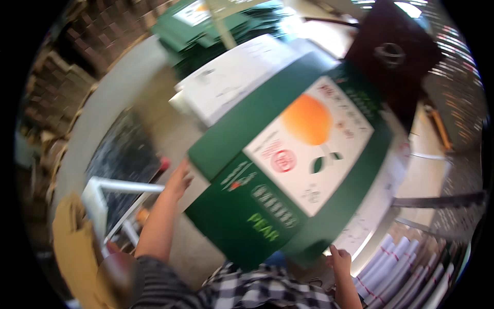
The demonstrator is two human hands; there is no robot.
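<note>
On a concrete floor [154,110], centre frame, a green fruit carton [288,165] is gripped: left hand [179,180] fingers curled on its edge, right hand [339,260] pinching the bottom corner. Flat cartons [206,31] stack upper left; contents hidden.

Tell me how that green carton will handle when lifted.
The green carton is probably light for its size: the left hand and right hand carry it by its edges alone. Its flat panels look stiff, not floppy. Being broad and held tilted, it may swing or twist easily.
</note>
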